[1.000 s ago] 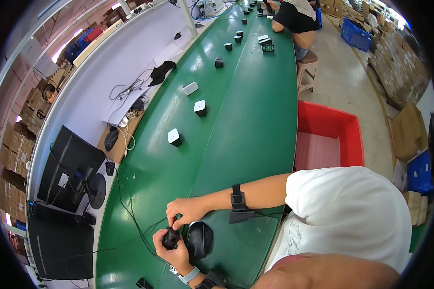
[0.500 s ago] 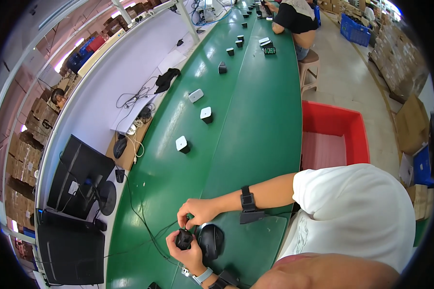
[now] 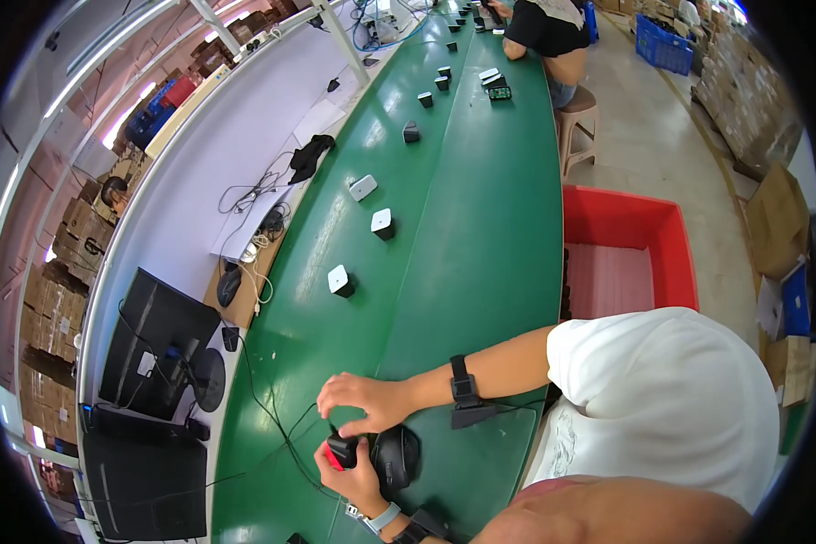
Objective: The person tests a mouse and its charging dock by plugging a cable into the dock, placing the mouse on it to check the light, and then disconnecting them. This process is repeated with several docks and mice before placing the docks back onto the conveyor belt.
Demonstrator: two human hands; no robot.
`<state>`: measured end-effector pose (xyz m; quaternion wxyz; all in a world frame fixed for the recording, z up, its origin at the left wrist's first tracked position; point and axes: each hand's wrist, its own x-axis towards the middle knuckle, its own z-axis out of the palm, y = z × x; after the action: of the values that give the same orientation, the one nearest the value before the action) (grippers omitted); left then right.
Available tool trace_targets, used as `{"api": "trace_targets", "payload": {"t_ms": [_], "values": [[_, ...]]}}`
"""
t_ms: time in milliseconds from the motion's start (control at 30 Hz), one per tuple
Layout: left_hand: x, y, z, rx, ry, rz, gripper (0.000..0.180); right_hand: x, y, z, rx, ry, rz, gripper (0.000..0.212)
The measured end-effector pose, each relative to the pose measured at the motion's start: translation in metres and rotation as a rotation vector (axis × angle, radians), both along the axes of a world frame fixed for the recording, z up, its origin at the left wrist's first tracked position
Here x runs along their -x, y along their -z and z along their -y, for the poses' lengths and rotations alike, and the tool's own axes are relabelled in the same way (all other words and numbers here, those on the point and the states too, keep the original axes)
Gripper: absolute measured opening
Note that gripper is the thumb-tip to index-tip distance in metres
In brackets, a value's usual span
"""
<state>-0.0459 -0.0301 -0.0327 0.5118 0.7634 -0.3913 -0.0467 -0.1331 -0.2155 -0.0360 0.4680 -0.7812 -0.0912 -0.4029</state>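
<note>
In my left hand [image 3: 358, 479] is a small black device [image 3: 342, 450], gripped between thumb and fingers, with a bright red patch [image 3: 333, 460] showing at its side. Just beyond it my right hand [image 3: 367, 402] hovers with curved fingers and thumb apart, close to the device's top, where a short dark piece stands up. A larger rounded black object [image 3: 396, 457] lies on the green table, right beside my left hand. Thin black cables [image 3: 286, 442] run over the tabletop to the left of my hands; whether one joins the device is hard to see.
White-topped black blocks [image 3: 339, 280] [image 3: 383, 224] stand along the green table [image 3: 480, 254], several more farther off. Monitors [image 3: 145, 471] and a computer mouse [image 3: 228, 286] line the left side. A red bin [image 3: 630, 218] sits by the right edge. Another person [image 3: 553, 41] works at the far end.
My right hand's fingers have spread and come away from the device. In my left hand the device has turned, bringing its red patch into sight. The whole view has shifted slightly.
</note>
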Motion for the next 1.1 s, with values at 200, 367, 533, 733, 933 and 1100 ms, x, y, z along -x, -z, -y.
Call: {"api": "trace_targets", "payload": {"t_ms": [200, 367, 533, 733, 933, 1100], "values": [[-0.008, 0.009, 0.000, 0.335, -0.187, -0.197, 0.048, 0.008, 0.000, -0.004, 0.189, -0.604, -0.351, 0.072], [0.010, -0.009, 0.002, 0.327, -0.229, -0.372, 0.050, 0.007, 0.000, -0.005, 0.520, -0.547, -0.373, 0.074], [0.013, -0.015, -0.002, 0.352, -0.192, -0.409, 0.052, 0.005, 0.002, 0.001, 0.174, -0.703, -0.421, 0.063], [0.004, -0.012, -0.004, 0.518, 0.014, -0.657, 0.057, -0.009, 0.007, 0.013, -0.722, -0.810, -0.355, 0.058], [0.017, -0.018, 0.001, 0.389, 0.145, -0.630, 0.054, -0.009, 0.010, 0.003, -0.686, -0.530, -0.357, 0.063], [0.016, -0.020, -0.001, 0.362, 0.138, -0.571, 0.047, -0.011, 0.012, -0.007, -0.642, -0.720, -0.217, 0.073]]}}
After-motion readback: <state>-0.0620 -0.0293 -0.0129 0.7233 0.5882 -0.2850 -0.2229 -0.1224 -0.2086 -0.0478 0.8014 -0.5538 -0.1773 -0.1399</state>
